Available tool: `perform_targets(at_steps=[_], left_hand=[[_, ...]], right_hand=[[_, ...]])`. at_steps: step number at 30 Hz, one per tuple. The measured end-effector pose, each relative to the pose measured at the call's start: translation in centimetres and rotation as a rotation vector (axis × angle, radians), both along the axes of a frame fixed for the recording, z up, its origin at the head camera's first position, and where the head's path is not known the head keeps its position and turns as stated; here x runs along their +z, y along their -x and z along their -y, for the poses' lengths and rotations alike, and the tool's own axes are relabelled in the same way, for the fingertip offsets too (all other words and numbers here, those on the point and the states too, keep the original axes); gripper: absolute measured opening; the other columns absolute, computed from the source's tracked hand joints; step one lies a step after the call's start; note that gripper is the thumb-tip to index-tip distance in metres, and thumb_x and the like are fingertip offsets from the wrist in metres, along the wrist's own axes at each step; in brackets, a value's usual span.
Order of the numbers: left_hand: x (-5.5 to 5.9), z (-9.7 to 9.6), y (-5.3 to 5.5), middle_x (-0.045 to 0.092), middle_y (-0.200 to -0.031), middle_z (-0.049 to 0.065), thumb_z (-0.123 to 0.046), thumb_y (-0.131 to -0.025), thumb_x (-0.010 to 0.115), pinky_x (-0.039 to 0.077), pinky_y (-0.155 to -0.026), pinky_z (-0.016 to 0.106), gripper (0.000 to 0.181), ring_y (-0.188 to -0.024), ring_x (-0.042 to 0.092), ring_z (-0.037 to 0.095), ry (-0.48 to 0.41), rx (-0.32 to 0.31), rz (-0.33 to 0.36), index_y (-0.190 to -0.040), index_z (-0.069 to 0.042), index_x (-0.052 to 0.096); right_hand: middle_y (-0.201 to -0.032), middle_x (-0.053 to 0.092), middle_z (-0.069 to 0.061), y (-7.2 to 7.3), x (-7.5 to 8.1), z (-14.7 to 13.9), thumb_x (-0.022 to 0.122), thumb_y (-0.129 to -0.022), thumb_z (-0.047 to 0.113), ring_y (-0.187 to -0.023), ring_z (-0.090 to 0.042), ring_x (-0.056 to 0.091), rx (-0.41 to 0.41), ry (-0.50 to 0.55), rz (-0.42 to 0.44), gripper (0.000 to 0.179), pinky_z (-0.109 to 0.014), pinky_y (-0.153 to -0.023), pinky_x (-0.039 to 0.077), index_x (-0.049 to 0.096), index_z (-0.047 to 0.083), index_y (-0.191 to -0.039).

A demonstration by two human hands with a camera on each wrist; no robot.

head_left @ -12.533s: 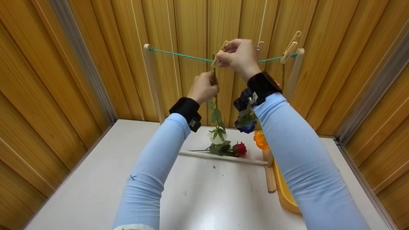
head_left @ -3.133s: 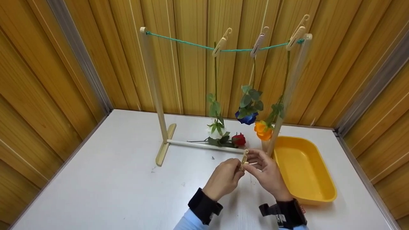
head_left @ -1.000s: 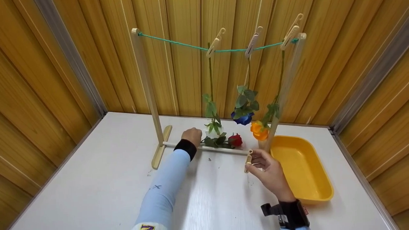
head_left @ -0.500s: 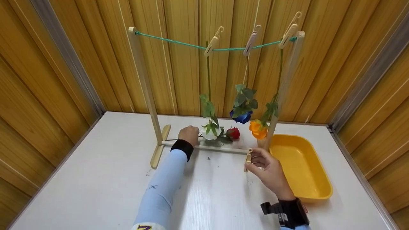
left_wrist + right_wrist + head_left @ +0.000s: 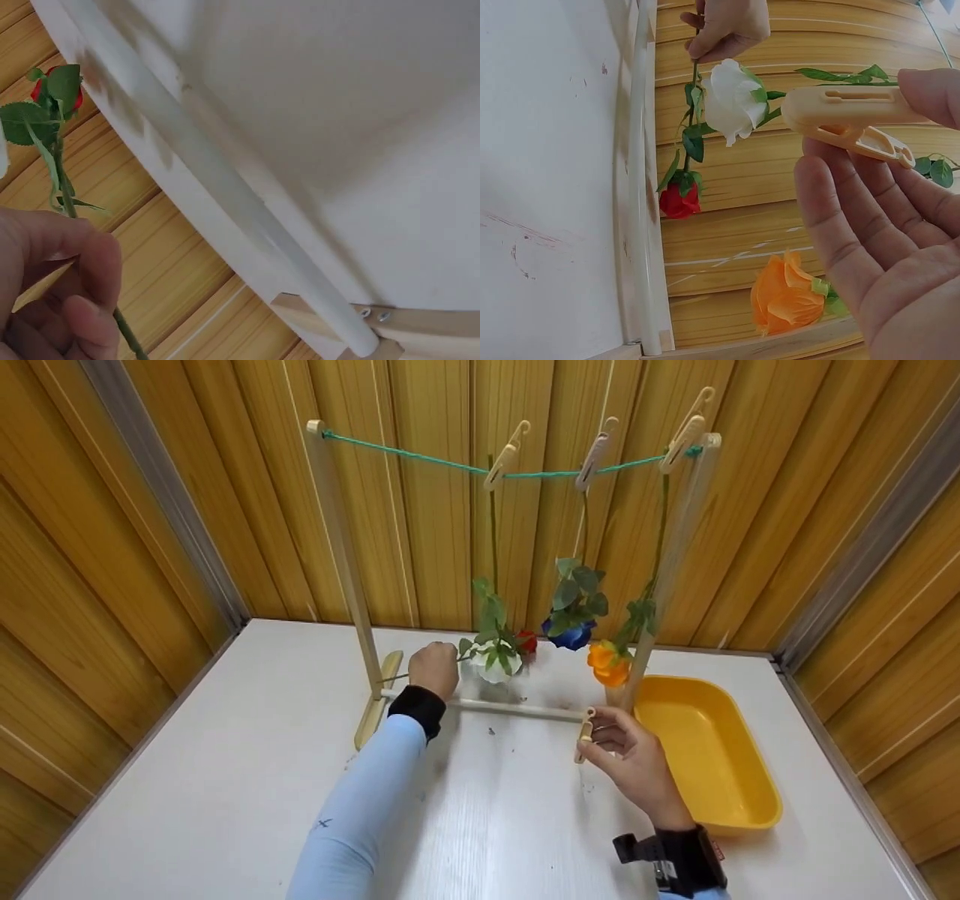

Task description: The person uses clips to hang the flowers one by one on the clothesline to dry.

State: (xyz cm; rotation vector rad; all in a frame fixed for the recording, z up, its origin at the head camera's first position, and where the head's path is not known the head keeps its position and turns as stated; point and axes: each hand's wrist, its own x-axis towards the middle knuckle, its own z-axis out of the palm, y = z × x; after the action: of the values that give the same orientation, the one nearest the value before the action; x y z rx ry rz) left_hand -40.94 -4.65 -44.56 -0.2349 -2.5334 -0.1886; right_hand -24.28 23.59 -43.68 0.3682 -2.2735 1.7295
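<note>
My left hand (image 5: 435, 669) pinches the stem of a red rose (image 5: 527, 642) above the table, left of the hanging white rose (image 5: 495, 661). In the left wrist view the red rose's leaves and bloom (image 5: 66, 90) stick out past the curled fingers. My right hand (image 5: 634, 765) holds a beige clothespin (image 5: 585, 735) between thumb and fingers, low in front of the rack. The right wrist view shows that clothespin (image 5: 855, 112) close up. A blue rose (image 5: 570, 631) and an orange rose (image 5: 609, 664) hang head down from the green cord (image 5: 420, 457).
Three clothespins, one of them the pale middle one (image 5: 592, 459), grip stems on the cord. The wooden rack has a left post (image 5: 345, 555), a right post (image 5: 679, 547) and a low crossbar (image 5: 517, 709). A yellow tray (image 5: 765, 791) stands at the right on the white table (image 5: 480, 832).
Earlier the left hand was up at the white rose's stem, then met the right at the clothespin. Since then it has taken the red rose and raised it off the table, shifting it left.
</note>
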Motion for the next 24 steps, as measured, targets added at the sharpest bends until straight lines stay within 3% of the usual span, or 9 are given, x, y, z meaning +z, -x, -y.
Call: perform_targets(at_steps=[3, 7, 12, 18, 24], left_hand=[[0.9, 0.3, -0.8, 0.073, -0.076, 0.016, 0.002, -0.088, 0.067, 0.059, -0.057, 0.044, 0.014, -0.068, 0.073, 0.032, 0.012, 0.055, -0.015, -0.079, -0.001, 0.078], [2.1, 0.6, -2.2, 0.072, -0.074, 0.014, 0.001, -0.089, 0.066, 0.056, -0.051, 0.043, 0.016, -0.064, 0.072, 0.03, 0.057, 0.136, -0.084, -0.077, -0.002, 0.078], [2.8, 0.9, -3.7, 0.07, -0.071, 0.012, 0.001, -0.086, 0.067, 0.052, -0.046, 0.038, 0.018, -0.057, 0.069, 0.027, 0.122, 0.193, -0.176, -0.073, -0.003, 0.078], [3.6, 0.9, -5.1, 0.069, -0.08, 0.013, 0.0, -0.089, 0.066, 0.056, -0.05, 0.037, 0.016, -0.059, 0.069, 0.026, 0.102, 0.254, -0.116, -0.082, -0.001, 0.08], [4.2, 0.9, -5.3, 0.069, -0.083, 0.013, -0.001, -0.093, 0.062, 0.055, -0.047, 0.037, 0.02, -0.06, 0.069, 0.024, 0.114, 0.337, -0.059, -0.084, -0.002, 0.08]], right_hand=[[-0.1, 0.07, -0.013, -0.1, 0.2, 0.0, 0.077, -0.087, -0.007, -0.089, -0.013, 0.069, -0.006, -0.004, 0.021, 0.039, -0.018, -0.082, 0.056, 0.064, -0.006, -0.124], [-0.101, 0.07, -0.013, 0.0, 0.4, -0.1, 0.077, -0.088, -0.006, -0.089, -0.013, 0.069, -0.004, -0.009, 0.021, 0.039, -0.017, -0.082, 0.056, 0.064, -0.005, -0.125], [-0.101, 0.07, -0.013, 0.1, 0.2, -0.2, 0.077, -0.087, -0.007, -0.088, -0.012, 0.069, -0.004, -0.012, 0.015, 0.038, -0.017, -0.082, 0.056, 0.065, -0.003, -0.124], [-0.102, 0.07, -0.013, 0.1, 0.1, -0.4, 0.077, -0.087, -0.007, -0.088, -0.012, 0.068, -0.013, -0.018, 0.023, 0.039, -0.016, -0.083, 0.055, 0.065, -0.004, -0.124], [-0.101, 0.07, -0.013, 0.1, 0.1, -0.5, 0.077, -0.087, -0.008, -0.088, -0.011, 0.068, -0.005, -0.013, 0.007, 0.038, -0.016, -0.081, 0.055, 0.065, -0.005, -0.123]])
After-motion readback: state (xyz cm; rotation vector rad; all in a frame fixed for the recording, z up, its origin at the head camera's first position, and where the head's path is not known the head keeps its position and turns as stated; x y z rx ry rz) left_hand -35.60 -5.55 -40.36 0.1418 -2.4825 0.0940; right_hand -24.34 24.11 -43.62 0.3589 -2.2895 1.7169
